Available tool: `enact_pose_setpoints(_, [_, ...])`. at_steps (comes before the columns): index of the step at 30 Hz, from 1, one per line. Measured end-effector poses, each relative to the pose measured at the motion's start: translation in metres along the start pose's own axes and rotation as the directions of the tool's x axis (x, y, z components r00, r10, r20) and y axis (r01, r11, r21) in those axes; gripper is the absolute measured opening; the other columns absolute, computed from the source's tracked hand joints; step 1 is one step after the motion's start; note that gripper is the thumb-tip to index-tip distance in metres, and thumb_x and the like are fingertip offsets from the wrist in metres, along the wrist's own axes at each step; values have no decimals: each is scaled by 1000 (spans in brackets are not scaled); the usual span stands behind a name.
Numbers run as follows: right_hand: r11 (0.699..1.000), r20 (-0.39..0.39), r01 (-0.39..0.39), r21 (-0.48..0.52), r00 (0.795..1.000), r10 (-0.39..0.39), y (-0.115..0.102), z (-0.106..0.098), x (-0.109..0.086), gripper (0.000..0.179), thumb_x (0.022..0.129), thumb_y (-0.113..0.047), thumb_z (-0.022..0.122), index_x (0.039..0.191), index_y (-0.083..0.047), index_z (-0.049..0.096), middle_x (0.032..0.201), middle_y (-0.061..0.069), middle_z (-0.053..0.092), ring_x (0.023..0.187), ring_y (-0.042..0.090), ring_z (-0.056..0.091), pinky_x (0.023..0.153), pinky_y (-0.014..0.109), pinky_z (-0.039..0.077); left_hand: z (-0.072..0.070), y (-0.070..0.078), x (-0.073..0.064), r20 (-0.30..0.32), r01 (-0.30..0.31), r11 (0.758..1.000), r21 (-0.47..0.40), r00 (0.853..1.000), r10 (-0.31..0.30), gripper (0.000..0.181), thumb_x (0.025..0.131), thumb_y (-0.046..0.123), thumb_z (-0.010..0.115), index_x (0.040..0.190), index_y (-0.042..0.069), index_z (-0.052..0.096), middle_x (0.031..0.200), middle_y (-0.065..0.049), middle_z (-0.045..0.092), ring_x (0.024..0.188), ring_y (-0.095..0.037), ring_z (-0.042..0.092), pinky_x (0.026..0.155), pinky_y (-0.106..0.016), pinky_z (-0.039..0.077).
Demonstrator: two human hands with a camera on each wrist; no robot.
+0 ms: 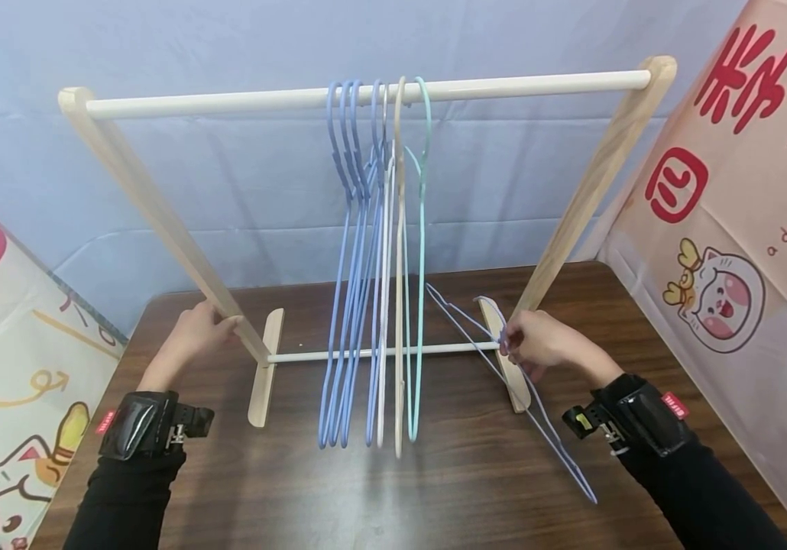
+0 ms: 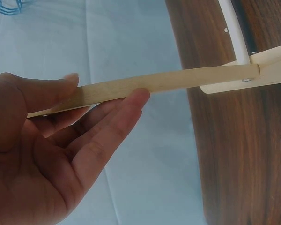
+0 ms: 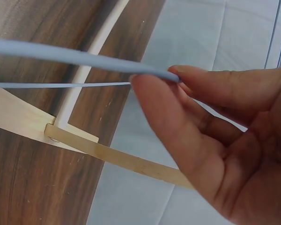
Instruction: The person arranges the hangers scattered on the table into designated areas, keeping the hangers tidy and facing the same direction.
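In the head view a periwinkle-blue hanger [image 1: 592, 495] slants down over the tabletop at the right, its narrow end toward me. My right hand [image 1: 538, 340] pinches its wire between thumb and fingers, beside the right wooden post [image 1: 582, 191]. The right wrist view shows the hanger's bar [image 3: 84, 57] between thumb tip and forefinger. Low on the rack's left wooden post [image 1: 153, 206], my left hand [image 1: 197, 332] holds on, thumb on one side and fingers on the other in the left wrist view. Several blue hangers [image 1: 347, 172] hang from the white top rail [image 1: 524, 85].
A white hanger [image 1: 381, 367], a cream hanger [image 1: 399, 305] and a mint-green hanger [image 1: 422, 305] hang right of the blue ones. A white lower bar [image 1: 297, 357] joins the rack's wooden feet [image 1: 260, 397] on the brown table [image 1: 263, 496]. Pale cloth [image 1: 228, 46] stands behind.
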State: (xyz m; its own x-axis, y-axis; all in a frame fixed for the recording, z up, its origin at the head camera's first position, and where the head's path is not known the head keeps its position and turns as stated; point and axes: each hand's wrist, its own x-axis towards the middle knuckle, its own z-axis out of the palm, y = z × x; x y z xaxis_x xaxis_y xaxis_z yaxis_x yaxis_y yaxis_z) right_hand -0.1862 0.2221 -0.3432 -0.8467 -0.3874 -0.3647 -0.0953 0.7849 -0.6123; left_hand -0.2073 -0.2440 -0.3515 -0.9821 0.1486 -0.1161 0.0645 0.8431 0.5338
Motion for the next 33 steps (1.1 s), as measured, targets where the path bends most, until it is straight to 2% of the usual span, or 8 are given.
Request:
enact_pose_setpoints(18, [999,-35,37,31,999,-35,-1,-4,-2,20,82,9,44,73,-2,59,61,6,52,49,16,56,47,32,51,0,2,-1,5,15,1000,-8,1000,-15,36,95,18,47,109,-14,52,84,-21,66,76,-32,65,70,-45,47])
enact_pose_setpoints(33, [996,-84,33,87,996,-25,-6,-12,-6,12,85,8,52,77,2,61,69,11,58,52,18,59,49,34,52,1,2,-1,-3,6,1000,-12,1000,-6,37,95,18,47,111,-15,50,87,-24,64,77,-33,64,68,-44,48])
